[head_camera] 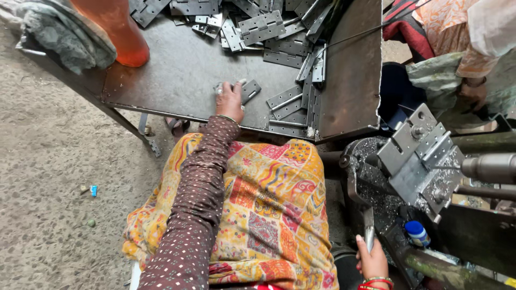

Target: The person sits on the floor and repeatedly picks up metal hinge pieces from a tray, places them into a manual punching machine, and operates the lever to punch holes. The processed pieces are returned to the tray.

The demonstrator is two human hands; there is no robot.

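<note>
Resting on the table (177,80), left hand (230,101) lay palm down at centre frame, fingers (224,87) curled over a small metal hinge (248,90); part of the hinge stuck out to the right of the knuckles. Whether it was actually pinched: couldn't tell. Right hand (372,259), bottom right of frame, was closed around a metal lever handle (368,228) that ran up into the machine (419,161) at right. Loose hinges pile (279,37) covered the upper middle of the table and trailed down along its raised right wall. Orange container (115,29) stood at upper left, with a grey cloth (64,32) just beside it on the table edge. Patterned yellow fabric (269,209) covered the lap below the table. Blue-capped bottle (416,233) sat near the machine base.
</note>
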